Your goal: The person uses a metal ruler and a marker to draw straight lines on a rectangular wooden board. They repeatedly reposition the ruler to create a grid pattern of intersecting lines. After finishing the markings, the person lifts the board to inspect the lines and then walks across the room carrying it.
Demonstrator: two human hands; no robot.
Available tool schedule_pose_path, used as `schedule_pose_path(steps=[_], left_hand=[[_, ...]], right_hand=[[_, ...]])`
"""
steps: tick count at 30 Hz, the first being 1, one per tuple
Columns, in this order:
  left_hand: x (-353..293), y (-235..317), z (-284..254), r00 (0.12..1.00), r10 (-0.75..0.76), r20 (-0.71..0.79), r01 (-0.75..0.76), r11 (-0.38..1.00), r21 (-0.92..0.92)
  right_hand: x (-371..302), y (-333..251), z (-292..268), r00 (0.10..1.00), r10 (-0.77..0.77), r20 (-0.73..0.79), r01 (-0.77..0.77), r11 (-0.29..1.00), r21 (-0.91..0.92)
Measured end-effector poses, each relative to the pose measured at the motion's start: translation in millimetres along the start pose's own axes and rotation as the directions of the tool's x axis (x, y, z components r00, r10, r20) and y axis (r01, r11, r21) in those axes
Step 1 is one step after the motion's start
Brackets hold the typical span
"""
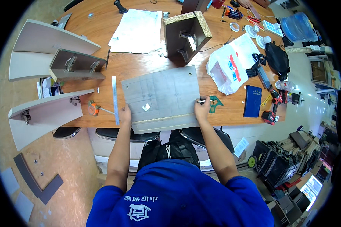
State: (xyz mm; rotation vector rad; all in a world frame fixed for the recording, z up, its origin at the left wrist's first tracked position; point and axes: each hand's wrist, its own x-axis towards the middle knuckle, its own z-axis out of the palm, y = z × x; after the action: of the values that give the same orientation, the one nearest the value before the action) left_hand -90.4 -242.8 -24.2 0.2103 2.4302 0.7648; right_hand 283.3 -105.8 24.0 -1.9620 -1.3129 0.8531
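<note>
A grey rectangular board (161, 96) with pencil lines, two small holes and a strip along its near side lies over the table's front edge. My left hand (125, 114) is closed on its left edge, beside a steel ruler (115, 100). At the right edge my right hand (202, 109) grips the board, with a pen (201, 101) also between its fingers. A green tool with cut-outs (215, 104) lies just right of that hand. A small white scrap (146, 107) rests on the board. An orange tape measure (93, 108) is left of the ruler.
Hinged panels (51, 115) stand at the left, and a dark hinged box of boards (187, 38) stands behind the grey board. Paper sheets (136, 30), a white plastic bag (227, 70), a blue notebook (252, 101) and a red cordless drill (269, 116) lie on the wooden table (91, 49).
</note>
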Motion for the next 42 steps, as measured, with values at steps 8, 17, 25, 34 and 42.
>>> schedule_pose_path(steps=[8,17,25,34,42], left_hand=[[-14.5,5.9,-5.3,0.998,0.047,0.032,-0.041,0.984,-0.172],[-82.6,59.2,-126.5,0.968,0.243,0.061,-0.213,0.925,-0.315],[-113.1,46.9,-238.4,0.974,0.216,-0.059,-0.215,0.827,-0.519],[-82.2,27.6,-336.6,0.889,0.457,0.02,-0.252,0.527,-0.811],[-70.9,56.5,-385.1,0.789,0.613,0.038,-0.282,0.416,-0.864]], right_hand=[[-1.2,17.7,-22.1,0.992,0.123,-0.02,-0.12,0.988,0.101],[-53.2,-21.1,-72.9,0.887,0.318,0.335,-0.44,0.804,0.401],[-116.4,-82.9,-89.0,0.831,0.224,0.51,-0.527,0.61,0.591],[-175.2,-179.4,-110.7,0.926,-0.086,0.367,-0.242,0.612,0.753],[-226.9,-221.8,-118.5,0.958,-0.249,0.142,0.0,0.493,0.87]])
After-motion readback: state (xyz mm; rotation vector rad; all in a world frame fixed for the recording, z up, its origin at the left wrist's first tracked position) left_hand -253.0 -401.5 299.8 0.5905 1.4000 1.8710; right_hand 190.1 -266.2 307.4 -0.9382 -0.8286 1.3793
